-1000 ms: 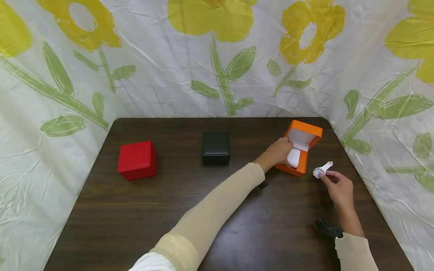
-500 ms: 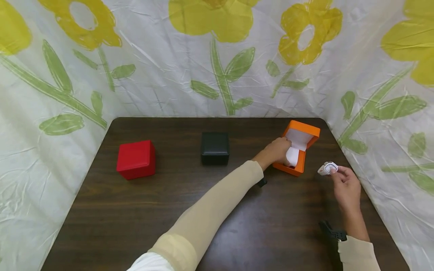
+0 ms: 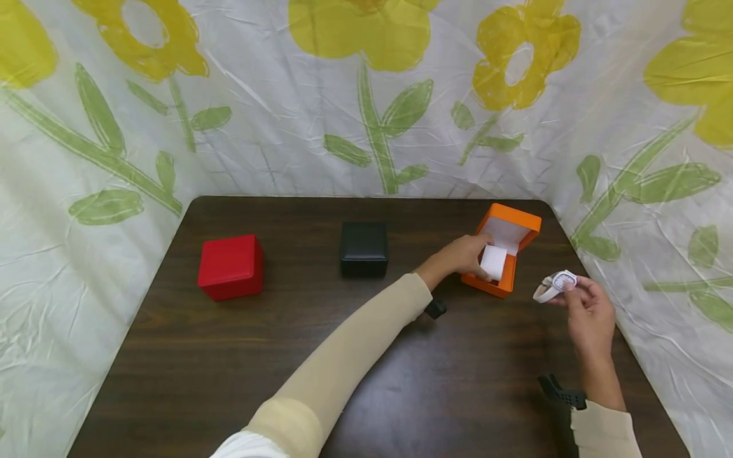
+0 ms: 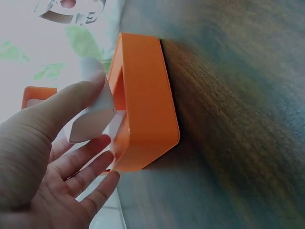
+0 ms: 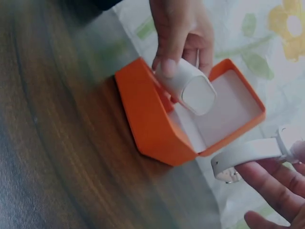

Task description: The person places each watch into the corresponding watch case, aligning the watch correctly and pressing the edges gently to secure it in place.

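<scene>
At the table's back right stands an orange watch box [image 3: 513,216], its lid raised and its pale lining showing. My left hand [image 3: 458,254] pinches a white watch cushion [image 3: 493,262] between thumb and fingers. In the right wrist view the cushion [image 5: 193,90] is tilted and sticks up out of the box's base. To the right of the box, my right hand [image 3: 592,318] holds a white wristwatch [image 3: 564,280] by its case, thumb on the dial. The watch's white strap [image 5: 248,155] hangs in a loop, with the buckle at its lower end.
A closed black box [image 3: 363,249] stands at the back middle of the dark wooden table [image 3: 229,356]. Farther left sits a closed red box [image 3: 231,267]. White cloth with yellow flowers [image 3: 258,127] hangs around the back and sides.
My right hand has moved right with the watch and turned it so the strap loops left. The left hand's fingers have shifted, and more of the cushion shows in its grip.
</scene>
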A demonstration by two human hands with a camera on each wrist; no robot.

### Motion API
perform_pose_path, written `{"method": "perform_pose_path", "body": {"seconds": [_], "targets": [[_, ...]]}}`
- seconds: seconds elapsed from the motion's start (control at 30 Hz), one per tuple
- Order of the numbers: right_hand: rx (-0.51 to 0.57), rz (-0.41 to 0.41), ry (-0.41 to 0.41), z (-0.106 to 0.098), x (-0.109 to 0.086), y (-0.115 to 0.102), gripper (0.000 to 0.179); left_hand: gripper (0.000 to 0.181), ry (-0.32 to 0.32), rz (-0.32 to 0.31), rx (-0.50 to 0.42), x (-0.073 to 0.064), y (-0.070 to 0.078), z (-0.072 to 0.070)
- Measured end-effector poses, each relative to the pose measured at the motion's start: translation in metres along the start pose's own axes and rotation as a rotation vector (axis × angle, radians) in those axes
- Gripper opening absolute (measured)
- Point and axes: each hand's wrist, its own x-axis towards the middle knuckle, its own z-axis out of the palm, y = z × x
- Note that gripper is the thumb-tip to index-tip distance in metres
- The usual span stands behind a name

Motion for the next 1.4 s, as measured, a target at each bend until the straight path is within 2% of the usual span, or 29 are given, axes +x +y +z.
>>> {"method": "perform_pose_path", "body": {"seconds": [0.13,0.3,0.43,0.67,0.83,1.07,1.4], "targets": [[0.094,-0.006,-0.015,0.006,-0.002,-0.004,0.013,0.083,0.017,0.032,-0.117,-0.011,-0.001,-0.009],[0.141,-0.023,-0.059,0.014,-0.003,-0.009,0.014,0.083,0.040,0.084,-0.240,-0.024,-0.001,-0.021],[0.159,-0.045,-0.120,0.021,-0.006,-0.013,0.015,0.082,0.070,0.100,-0.357,-0.038,-0.010,-0.027],[0.145,-0.076,-0.239,0.039,-0.014,-0.026,0.019,0.073,0.150,0.143,-0.581,-0.071,-0.026,-0.036],[0.166,-0.097,-0.306,0.054,-0.018,-0.038,0.018,0.074,0.204,0.206,-0.678,-0.099,-0.029,-0.045],[0.191,-0.120,-0.390,0.075,-0.025,-0.052,0.017,0.079,0.246,0.222,-0.727,-0.132,-0.032,-0.054],[0.235,-0.119,-0.494,0.109,-0.034,-0.064,0.016,0.077,0.290,0.153,-0.721,-0.169,-0.040,-0.062]]}}
